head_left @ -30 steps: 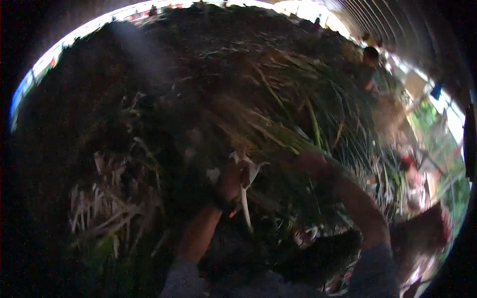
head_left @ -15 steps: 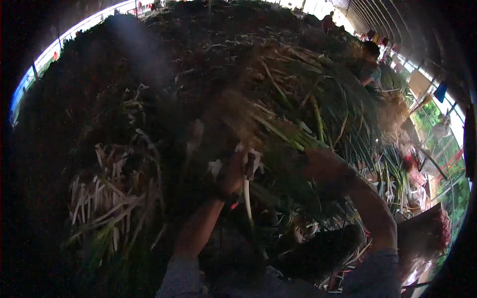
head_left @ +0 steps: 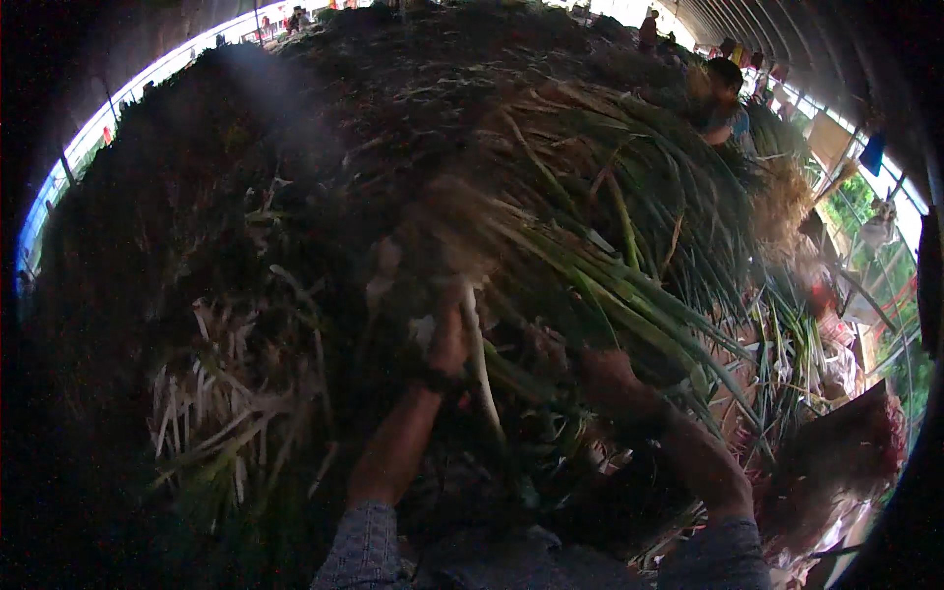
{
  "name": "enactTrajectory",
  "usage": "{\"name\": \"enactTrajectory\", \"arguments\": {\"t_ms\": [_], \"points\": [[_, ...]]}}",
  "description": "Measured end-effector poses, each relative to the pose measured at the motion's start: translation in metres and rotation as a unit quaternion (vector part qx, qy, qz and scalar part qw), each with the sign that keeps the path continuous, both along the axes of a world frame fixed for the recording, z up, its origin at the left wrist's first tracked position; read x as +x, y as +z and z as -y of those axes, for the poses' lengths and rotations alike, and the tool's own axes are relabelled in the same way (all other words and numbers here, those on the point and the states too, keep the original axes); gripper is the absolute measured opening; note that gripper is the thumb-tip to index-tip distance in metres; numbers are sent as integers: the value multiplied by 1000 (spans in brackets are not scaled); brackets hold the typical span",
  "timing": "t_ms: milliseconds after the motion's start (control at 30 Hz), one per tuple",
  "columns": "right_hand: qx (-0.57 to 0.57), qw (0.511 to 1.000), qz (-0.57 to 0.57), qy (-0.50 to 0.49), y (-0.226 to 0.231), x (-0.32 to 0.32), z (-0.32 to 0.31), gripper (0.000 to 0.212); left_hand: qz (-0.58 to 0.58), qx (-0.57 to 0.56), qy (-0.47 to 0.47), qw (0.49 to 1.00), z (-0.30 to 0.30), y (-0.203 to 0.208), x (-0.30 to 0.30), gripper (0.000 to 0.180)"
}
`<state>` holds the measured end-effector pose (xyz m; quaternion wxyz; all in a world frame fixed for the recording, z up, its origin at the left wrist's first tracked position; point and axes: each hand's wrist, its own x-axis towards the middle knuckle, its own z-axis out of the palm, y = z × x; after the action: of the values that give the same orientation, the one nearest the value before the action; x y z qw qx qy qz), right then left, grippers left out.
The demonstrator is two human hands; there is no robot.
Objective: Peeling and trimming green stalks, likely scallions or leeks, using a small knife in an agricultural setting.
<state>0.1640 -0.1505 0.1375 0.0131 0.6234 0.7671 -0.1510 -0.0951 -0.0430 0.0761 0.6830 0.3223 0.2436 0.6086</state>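
Observation:
My left hand (head_left: 448, 339) is closed at the upper end of a pale green onion stalk (head_left: 483, 379), which hangs down past the wrist. My right hand (head_left: 612, 379) is lower right of it, just under the long leaves of a green onion bunch (head_left: 629, 280). Its fingers are dark and blurred, so their grip does not show. The bunch's tan, root-like end (head_left: 454, 221) lies above my left hand, smeared. Its green leaves fan out to the right.
More cut white stalks (head_left: 221, 393) lie in the heap at left. A large dark pile of greens (head_left: 393, 88) spreads behind. Another person (head_left: 723, 98) is at the far right. A brown bundle with a reddish end (head_left: 846, 442) lies at lower right, beside the netted side wall.
My right hand has moved down and left from the green leaves, which now spread farther right. My left hand has shifted slightly left, with the pale stalk still beside it.

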Motion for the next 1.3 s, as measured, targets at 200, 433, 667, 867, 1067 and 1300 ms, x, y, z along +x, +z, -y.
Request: {"name": "enactTrajectory", "arguments": {"t_ms": [200, 433, 667, 867, 1067, 1300], "points": [[25, 999, -26, 12, -6, 10, -1, 48, -68, 11, -10, 998, -8, -5, 4, 34], [60, 995, -65, 51, -35, 39, -4, 50, -75, -8, 33, 997, -20, -28, 3, 44], [7, 998, -45, 36, -25, 40, -12, 51, -134, 3, -41, 990, -17, -14, 7, 55], [95, 976, -169, 97, -45, 55, -12, 45, -138, -8, -40, 990, -24, 22, -6, 38], [69, 984, -159, 35, -36, 80, -12, 38, -381, 90, 4, 920, -44, 65, 16, 19], [62, 986, -155, 14, -18, 90, 6, 36, -177, 37, 195, 964, -37, -28, 36, 40]]}}
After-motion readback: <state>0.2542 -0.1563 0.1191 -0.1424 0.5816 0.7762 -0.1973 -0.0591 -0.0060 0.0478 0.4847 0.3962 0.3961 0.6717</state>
